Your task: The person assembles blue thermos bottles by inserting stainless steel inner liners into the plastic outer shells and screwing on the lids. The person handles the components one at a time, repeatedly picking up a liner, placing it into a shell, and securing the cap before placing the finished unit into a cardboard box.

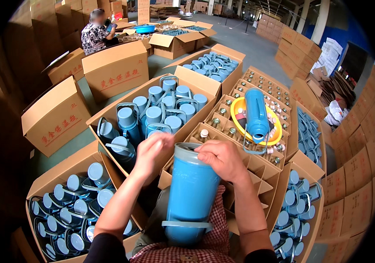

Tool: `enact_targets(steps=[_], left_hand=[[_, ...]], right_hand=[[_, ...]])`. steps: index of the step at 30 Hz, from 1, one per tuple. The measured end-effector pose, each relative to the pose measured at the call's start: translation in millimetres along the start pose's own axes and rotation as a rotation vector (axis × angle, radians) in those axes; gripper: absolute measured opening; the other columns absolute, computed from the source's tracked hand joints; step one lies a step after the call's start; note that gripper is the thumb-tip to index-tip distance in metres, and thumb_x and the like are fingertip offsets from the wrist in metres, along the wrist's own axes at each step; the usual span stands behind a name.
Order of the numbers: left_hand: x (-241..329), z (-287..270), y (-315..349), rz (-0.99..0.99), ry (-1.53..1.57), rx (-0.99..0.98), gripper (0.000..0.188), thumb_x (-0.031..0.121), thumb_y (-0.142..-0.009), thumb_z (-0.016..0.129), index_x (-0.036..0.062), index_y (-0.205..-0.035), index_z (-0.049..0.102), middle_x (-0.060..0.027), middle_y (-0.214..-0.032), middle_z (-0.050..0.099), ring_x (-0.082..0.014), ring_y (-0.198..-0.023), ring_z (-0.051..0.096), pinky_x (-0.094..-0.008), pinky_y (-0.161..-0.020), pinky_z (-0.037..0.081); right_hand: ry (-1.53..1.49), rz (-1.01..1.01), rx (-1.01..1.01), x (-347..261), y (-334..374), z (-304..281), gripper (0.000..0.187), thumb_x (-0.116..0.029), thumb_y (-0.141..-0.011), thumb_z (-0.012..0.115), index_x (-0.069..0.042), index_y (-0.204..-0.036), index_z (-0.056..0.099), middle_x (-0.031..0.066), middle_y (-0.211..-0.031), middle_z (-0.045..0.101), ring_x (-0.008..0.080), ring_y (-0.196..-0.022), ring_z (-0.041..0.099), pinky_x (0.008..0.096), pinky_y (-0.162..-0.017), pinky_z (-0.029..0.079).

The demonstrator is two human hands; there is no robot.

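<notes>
Head view. Blue flask body [191, 188], one: in front of the person, below and between the hands, pale grey rim uppermost; faint raised marking under the rim, too slight to read. Right hand [223, 158]: fingers closed on the rim's right side. Left hand [153, 151]: bent, motion-blurred, just beside the rim; contact cannot be told.

Lettering: closed carton [117, 70], beyond the left hand, red characters across its side; second carton [58, 116], left of that hand, likewise marked. Stacked cartons [354, 188], well right of the right hand, printed small, partly lost in the dark lens edge.

Partly hidden: open carton [198, 81], just beyond the left hand, its lidded flasks overlapping, lower parts concealed. Yellow basin [238, 105], beyond the right hand, largely covered by another blue flask [256, 109]. Checked apron [222, 219], below the hands, cut off at the lower edge, its motif incomplete.
</notes>
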State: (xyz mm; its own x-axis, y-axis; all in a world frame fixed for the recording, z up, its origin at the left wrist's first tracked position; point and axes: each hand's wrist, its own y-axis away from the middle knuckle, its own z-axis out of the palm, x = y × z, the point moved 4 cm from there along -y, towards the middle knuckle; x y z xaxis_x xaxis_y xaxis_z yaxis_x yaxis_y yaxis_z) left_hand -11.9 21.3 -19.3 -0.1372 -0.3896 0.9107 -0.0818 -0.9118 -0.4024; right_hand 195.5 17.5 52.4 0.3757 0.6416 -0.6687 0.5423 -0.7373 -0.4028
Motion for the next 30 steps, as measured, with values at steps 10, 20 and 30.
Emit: enact_targets(steps=[10,20,30], left_hand=[[73,2,-22,0.42,0.715,-0.393,0.079,0.059,-0.082,0.057,0.0029,-0.136,0.043,-0.0253,-0.144,0.032,-0.0357,-0.137,0.026,-0.046,-0.11,0.026],[15,-86,-57,-0.008,0.149,0.458,0.041,0.039,-0.095,0.049,0.0003,-0.104,0.06,-0.0084,-0.093,0.064,-0.0181,-0.083,0.06,-0.0314,-0.08,0.048],[-119,-94,6,-0.601,0.781,0.514,0.041,0.034,-0.088,0.06,0.0028,-0.113,0.056,-0.0118,-0.106,0.063,-0.0245,-0.095,0.062,-0.04,-0.085,0.05]], right_hand=[[-0.166,0.242,0.232,142,24,25,0.051,-0.037,-0.098,0.035,-0.001,-0.131,0.049,0.0209,-0.136,0.047,0.03,-0.124,0.048,0.039,-0.105,0.032],[0.051,0.332,0.1,196,3,118,0.017,-0.018,-0.082,0.062,-0.006,-0.094,0.065,0.0132,-0.092,0.065,0.028,-0.091,0.063,0.0366,-0.077,0.05],[-0.01,0.153,-0.105,218,38,186,0.053,-0.006,-0.066,0.066,-0.014,-0.118,0.056,0.0148,-0.111,0.055,0.0341,-0.107,0.052,0.0427,-0.088,0.046]])
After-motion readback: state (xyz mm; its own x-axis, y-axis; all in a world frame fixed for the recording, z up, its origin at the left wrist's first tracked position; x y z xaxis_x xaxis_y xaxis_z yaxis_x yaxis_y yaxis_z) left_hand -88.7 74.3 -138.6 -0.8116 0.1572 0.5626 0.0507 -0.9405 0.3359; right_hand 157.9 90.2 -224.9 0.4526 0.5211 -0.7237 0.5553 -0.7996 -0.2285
